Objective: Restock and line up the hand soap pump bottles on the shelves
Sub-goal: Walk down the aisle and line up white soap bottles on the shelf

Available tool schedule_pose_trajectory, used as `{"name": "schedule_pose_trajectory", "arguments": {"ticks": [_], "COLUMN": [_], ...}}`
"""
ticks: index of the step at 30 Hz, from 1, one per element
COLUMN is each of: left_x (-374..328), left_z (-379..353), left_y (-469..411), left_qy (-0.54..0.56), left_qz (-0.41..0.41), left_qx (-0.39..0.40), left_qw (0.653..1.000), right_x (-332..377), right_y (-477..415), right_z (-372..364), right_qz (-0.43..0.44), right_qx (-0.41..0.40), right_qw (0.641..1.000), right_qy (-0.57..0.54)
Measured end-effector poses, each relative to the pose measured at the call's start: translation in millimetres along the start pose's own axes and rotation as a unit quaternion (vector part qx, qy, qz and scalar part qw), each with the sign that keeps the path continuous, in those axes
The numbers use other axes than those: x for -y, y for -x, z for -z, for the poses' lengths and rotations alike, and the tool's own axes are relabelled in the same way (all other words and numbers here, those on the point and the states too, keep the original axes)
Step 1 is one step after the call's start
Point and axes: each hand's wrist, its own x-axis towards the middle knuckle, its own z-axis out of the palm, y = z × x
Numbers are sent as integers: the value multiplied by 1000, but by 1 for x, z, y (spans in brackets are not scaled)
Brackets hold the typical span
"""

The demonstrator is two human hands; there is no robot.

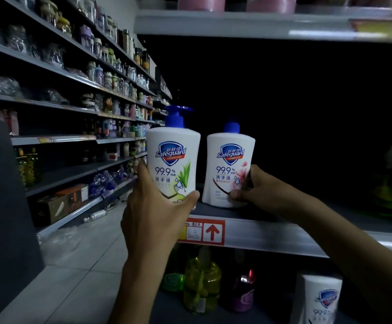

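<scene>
The left hand (153,206) is wrapped round the lower part of a white Safeguard pump bottle with a green aloe print (172,157). The thumb lies across the bottom of the label and the fingers curl behind the left side. The palm hides the base, so I cannot tell whether it rests on the shelf (284,232) or is held just above the front edge at the shelf's left end. The right hand (253,185) grips a matching bottle with a pink flower print (227,164), thumb on its lower front and fingers curled round its right side. This bottle stands on the shelf close behind the front edge. Both bottles are upright, long axes vertical and labels facing the person, with a narrow gap between them. The green one lies to the left and looks slightly nearer the front. Lining them up probably means sliding it back level with the pink one and closing that gap. Each label shows a blue shield reading "舒肤佳 Safeguard", then "99.9%" and "洗手液". The green bottle's blue pump head is plain, while the pink one's top fades into the dark. On the front rail sits a price tag (191,230), its writing too blurred to read, beside a red arrow sign (212,232). Below are a yellow-green bottle (202,279), a purple bottle (239,291) and another white Safeguard bottle (319,300).
</scene>
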Motion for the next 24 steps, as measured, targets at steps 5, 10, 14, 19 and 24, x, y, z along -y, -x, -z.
{"name": "schedule_pose_trajectory", "arguments": {"ticks": [5,10,14,19,24], "left_x": [4,11,12,16,23], "left_z": [-2,1,1,3,2], "left_y": [-1,-5,-5,-8,-2], "left_qy": [-2,-20,-50,-79,-29], "left_qz": [0,-14,-19,-34,-53], "left_qx": [-5,28,17,25,18], "left_qw": [1000,999,998,996,998], "right_x": [3,5,5,20,33], "right_y": [-10,-12,-8,4,42], "right_z": [-7,-13,-15,-16,-18], "right_qz": [-12,-11,-17,-35,43], "right_qx": [4,-8,-42,-41,-243], "right_qw": [1000,1000,998,997,930], "right_qy": [6,8,38,60,271]}}
